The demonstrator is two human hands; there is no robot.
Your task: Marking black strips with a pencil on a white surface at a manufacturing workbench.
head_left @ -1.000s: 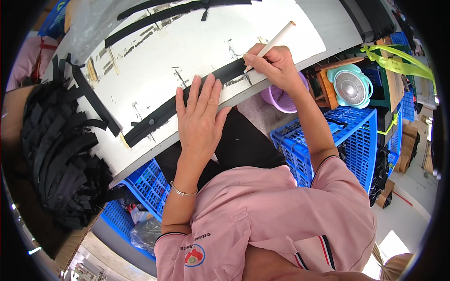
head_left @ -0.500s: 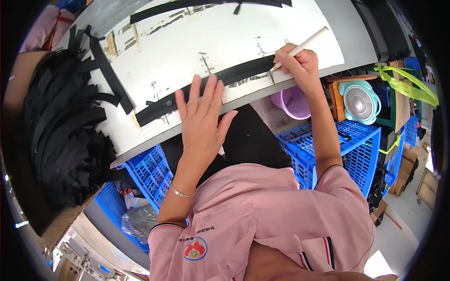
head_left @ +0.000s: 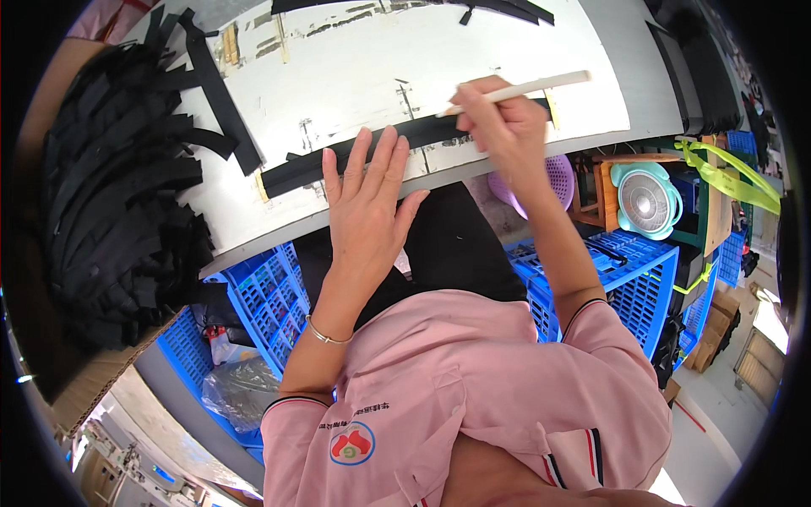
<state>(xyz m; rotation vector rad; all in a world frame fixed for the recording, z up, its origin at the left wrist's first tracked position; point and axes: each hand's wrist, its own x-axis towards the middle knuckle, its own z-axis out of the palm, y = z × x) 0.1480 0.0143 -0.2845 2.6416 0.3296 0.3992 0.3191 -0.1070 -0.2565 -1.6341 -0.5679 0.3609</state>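
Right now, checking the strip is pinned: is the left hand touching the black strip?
Touching. The head view shows the left hand with its fingertips flat on the black strip.

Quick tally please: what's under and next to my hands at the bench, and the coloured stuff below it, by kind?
Black strip under the left hand: 1
Pale stick in the right hand: 1
Heap of black strips: 1
Blue crates: 2
Purple basket: 1
Teal fan: 1
Total: 7
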